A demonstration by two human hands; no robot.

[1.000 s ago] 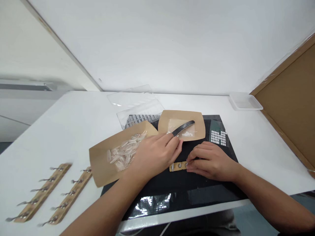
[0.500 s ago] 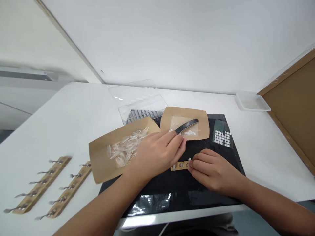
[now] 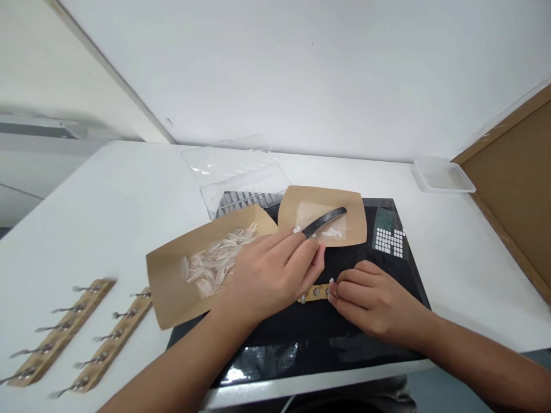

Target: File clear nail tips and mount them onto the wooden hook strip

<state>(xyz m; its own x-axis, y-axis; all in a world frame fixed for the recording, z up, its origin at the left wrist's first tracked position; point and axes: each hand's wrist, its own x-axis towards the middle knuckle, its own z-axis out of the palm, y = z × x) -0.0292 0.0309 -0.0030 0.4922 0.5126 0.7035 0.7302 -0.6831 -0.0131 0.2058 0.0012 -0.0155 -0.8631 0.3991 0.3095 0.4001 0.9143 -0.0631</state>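
The small wooden strip lay on the glossy black mat, its right end under the fingers of our right hand. We had that hand's thumb and index finger pinched on the strip's end, with the other fingers curled alongside, and a tiny white dab showed at the fingertips. Round metal fittings stood along the strip's uncovered part; the rest was hidden. Our left hand was bent near the strip's left end, its fingertips by the front edge of the smaller brown tray. The lower end of a curved black nail file passed out of sight at those fingers, so we couldn't tell whether they gripped it. Small white dots lay in that tray. Beneath and beside our left hand sat the larger brown tray, holding a heap of clear nail tips. A sheet of white adhesive dots lay on the mat beyond our right hand. Well off to the left, two longer wooden racks with metal stems, the outer rack and the inner rack, rested on the white table.
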